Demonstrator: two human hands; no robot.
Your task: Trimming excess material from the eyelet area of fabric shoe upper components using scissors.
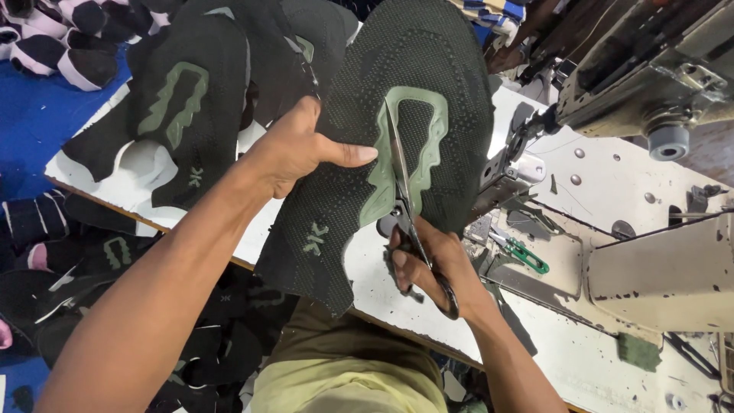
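From the head view, the left hand (287, 149) pinched the dark knit shoe upper (413, 84) by its edge, thumb flat on top, holding it above the white counter (550, 344). The right hand (432, 264) had its grip closed around the scissors (405, 199), whose blades lay inside the green outlined patch (417, 145). A sewing machine (657, 69) stood just beside.
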